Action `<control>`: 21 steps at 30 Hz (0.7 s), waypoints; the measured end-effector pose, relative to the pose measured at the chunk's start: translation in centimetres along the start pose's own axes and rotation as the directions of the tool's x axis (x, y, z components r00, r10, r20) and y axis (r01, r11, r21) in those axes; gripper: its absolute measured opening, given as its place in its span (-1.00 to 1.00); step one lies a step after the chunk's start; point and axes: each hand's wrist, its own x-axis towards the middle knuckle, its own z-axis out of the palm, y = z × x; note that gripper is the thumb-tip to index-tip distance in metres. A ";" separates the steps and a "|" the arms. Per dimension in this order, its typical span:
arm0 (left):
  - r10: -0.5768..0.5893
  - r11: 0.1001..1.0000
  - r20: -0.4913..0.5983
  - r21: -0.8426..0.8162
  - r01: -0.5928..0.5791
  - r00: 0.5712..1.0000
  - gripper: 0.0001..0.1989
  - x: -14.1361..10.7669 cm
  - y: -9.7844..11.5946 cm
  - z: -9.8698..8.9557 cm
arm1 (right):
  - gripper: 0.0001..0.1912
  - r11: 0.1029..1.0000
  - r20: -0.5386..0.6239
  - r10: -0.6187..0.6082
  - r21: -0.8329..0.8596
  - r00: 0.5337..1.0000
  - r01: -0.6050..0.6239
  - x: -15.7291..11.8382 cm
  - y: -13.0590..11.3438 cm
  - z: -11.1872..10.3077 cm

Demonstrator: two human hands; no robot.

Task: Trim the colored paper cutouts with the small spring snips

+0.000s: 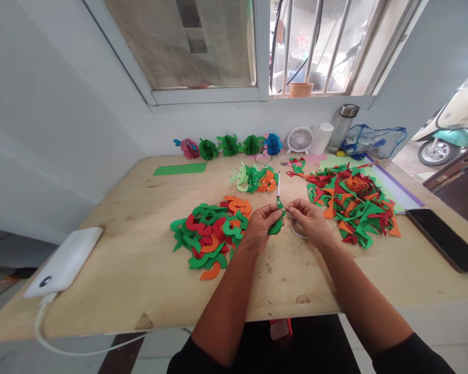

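Observation:
My left hand holds a green paper piece between thumb and fingers, above the middle of the table. My right hand is pinched at the upper right edge of that piece; what lies between its fingertips is too small to make out. A white tape roll lies partly under my right hand. Just beyond the hands is a white pen. Left of my left hand, curved green, red and orange paper cutouts form a pile. Smaller cutouts with white spots lie behind it.
Paper scraps are heaped at the right, near a black phone. Folded paper figures, a small fan and a bottle stand along the wall. A white power bank with a cable lies at the left.

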 end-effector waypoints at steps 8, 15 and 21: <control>-0.014 0.994 -0.052 -0.113 0.008 0.999 -0.62 -0.1 0.5 0.2 | -0.73 0.989 -0.056 -0.058 -0.136 0.997 0.050 0.2 0.6 -0.2; 0.021 0.997 -0.127 -0.067 -0.030 0.992 -0.61 0.2 0.1 0.1 | -0.73 0.971 -0.064 -0.126 -0.212 0.990 0.110 0.1 0.5 -0.2; 0.056 0.998 -0.228 0.021 -0.052 0.972 -0.61 0.3 0.3 0.4 | -0.70 0.927 -0.041 -0.149 -0.355 0.988 0.125 0.2 0.9 -0.4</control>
